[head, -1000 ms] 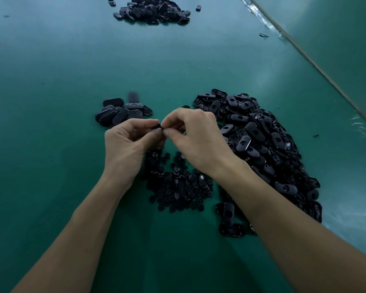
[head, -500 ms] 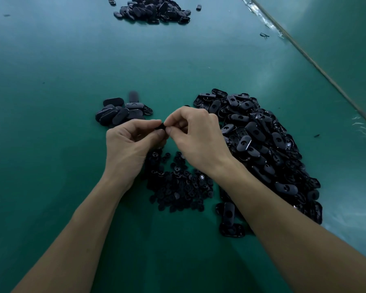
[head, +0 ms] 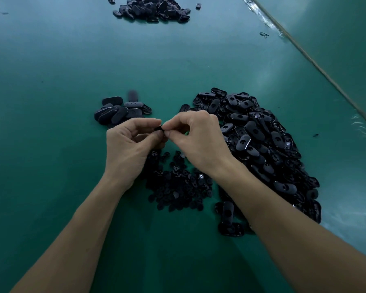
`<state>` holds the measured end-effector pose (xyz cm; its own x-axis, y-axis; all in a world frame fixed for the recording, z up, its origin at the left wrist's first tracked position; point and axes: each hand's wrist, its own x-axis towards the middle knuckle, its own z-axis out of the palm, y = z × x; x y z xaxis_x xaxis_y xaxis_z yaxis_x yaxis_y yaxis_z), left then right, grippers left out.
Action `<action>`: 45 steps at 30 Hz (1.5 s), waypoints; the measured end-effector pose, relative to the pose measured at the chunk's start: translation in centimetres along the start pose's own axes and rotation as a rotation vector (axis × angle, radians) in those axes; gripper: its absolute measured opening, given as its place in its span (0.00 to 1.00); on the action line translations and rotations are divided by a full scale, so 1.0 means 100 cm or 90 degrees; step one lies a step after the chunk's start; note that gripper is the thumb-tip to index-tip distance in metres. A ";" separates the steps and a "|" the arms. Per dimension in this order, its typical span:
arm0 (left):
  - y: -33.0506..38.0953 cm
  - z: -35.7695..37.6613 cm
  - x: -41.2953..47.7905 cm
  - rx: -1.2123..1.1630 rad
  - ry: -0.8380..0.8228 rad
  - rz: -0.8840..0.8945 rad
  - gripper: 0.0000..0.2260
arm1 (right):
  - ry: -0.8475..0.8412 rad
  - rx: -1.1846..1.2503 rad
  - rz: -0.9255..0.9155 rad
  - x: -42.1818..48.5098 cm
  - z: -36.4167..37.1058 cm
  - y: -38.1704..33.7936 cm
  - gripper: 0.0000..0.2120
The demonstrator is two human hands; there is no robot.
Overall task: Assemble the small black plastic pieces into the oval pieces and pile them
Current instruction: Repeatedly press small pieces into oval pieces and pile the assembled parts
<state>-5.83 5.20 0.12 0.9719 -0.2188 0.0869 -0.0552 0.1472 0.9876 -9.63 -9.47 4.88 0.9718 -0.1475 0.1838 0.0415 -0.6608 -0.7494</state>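
My left hand point(head: 128, 148) and my right hand point(head: 199, 138) meet fingertip to fingertip above the green table. Between them they pinch one black piece point(head: 159, 128), mostly hidden by the fingers; I cannot tell whether it is oval or small. Below the hands lies a heap of small black pieces point(head: 178, 187). A large heap of oval pieces point(head: 262, 144) spreads to the right. A small pile of oval pieces point(head: 120, 111) lies just beyond my left hand.
Another pile of black pieces point(head: 152, 9) lies at the far edge of the green table point(head: 51, 81). Two oval pieces point(head: 228, 218) sit by my right forearm. A seam or table edge point(head: 304, 53) runs diagonally at the right.
Both hands have kept pinching the piece at the same spot, with only slight shifts of the fingers. The piles are unchanged.
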 end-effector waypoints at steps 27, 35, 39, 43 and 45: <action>0.000 -0.002 0.000 -0.025 -0.040 -0.008 0.10 | -0.174 0.082 0.015 0.019 -0.024 0.018 0.05; -0.002 -0.005 0.002 -0.047 -0.047 -0.010 0.09 | -0.170 0.097 0.027 0.019 -0.022 0.018 0.05; -0.002 -0.005 0.001 -0.048 -0.049 0.002 0.08 | -0.144 0.057 0.016 0.018 -0.019 0.015 0.04; -0.001 -0.004 0.001 -0.031 -0.048 0.004 0.08 | -0.117 0.030 0.018 0.015 -0.016 0.013 0.04; -0.001 -0.003 0.001 -0.020 -0.043 -0.001 0.09 | -0.107 0.024 0.022 0.013 -0.014 0.011 0.04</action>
<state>-5.63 5.47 -0.06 0.9545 -0.2831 0.0942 -0.0446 0.1767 0.9833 -8.62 -11.42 5.14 0.9978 -0.0431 0.0510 0.0126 -0.6290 -0.7773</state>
